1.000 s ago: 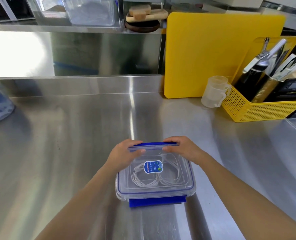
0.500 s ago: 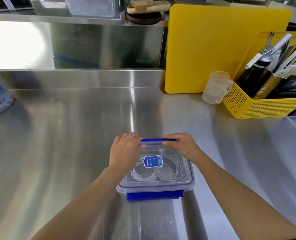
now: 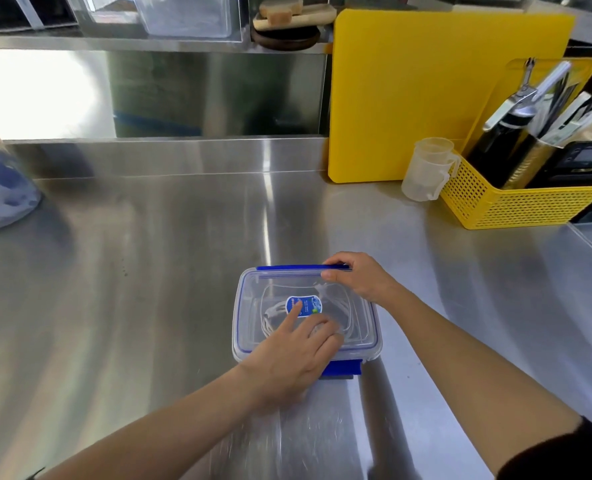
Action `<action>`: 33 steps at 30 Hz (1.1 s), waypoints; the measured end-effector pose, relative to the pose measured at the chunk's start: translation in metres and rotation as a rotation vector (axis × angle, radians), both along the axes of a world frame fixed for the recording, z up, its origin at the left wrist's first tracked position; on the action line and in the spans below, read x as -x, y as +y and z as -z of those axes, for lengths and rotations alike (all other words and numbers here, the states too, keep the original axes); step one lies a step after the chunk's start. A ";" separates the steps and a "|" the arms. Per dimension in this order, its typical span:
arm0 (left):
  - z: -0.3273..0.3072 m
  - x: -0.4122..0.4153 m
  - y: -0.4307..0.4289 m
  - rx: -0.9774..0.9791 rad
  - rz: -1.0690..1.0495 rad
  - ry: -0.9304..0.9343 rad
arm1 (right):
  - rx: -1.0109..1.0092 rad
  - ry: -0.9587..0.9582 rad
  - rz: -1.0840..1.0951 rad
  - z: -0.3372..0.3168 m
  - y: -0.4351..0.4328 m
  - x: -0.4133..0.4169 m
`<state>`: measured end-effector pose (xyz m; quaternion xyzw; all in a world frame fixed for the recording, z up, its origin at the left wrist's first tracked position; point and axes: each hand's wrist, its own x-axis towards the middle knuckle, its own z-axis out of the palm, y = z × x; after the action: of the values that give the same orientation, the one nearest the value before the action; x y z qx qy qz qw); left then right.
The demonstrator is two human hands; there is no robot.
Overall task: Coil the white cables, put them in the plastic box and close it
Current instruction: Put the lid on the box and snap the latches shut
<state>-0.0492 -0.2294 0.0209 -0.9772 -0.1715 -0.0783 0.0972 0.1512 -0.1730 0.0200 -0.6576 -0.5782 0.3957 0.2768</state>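
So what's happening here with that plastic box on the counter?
A person is closing a clear plastic box on a steel counter. The coiled white cables are already inside and the lid is on. The left hand lies across the near part of the lid, a fingertip on its blue label, while the right hand grips the blue clip on the far edge. Another blue clip sticks out at the near edge. Whether either has snapped shut is unclear.

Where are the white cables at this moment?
In the head view the white cables lie inside the clear plastic box at lower centre of the steel counter, under its lid, between the left hand and right hand.
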 end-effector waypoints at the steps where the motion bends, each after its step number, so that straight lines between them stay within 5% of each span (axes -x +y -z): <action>1: 0.001 0.002 0.000 -0.019 0.005 0.006 | 0.004 -0.026 -0.014 -0.001 0.001 0.000; 7: 0.011 0.001 -0.004 -0.066 -0.085 0.214 | 0.008 -0.054 -0.027 -0.003 -0.002 0.002; 12: 0.009 0.006 -0.009 -0.041 -0.040 0.112 | 0.023 -0.126 -0.071 -0.010 0.001 0.002; 23: 0.024 -0.001 0.005 -0.054 -0.012 -0.021 | -0.085 -0.699 -0.241 -0.010 0.008 0.048; 33: 0.040 -0.006 0.008 -0.144 -0.030 -0.061 | -0.123 -0.704 -0.239 -0.008 0.011 0.047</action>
<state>-0.0428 -0.2216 -0.0188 -0.9622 -0.1827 -0.1189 0.1631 0.1041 -0.1620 0.0282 -0.6637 -0.7331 0.1393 0.0517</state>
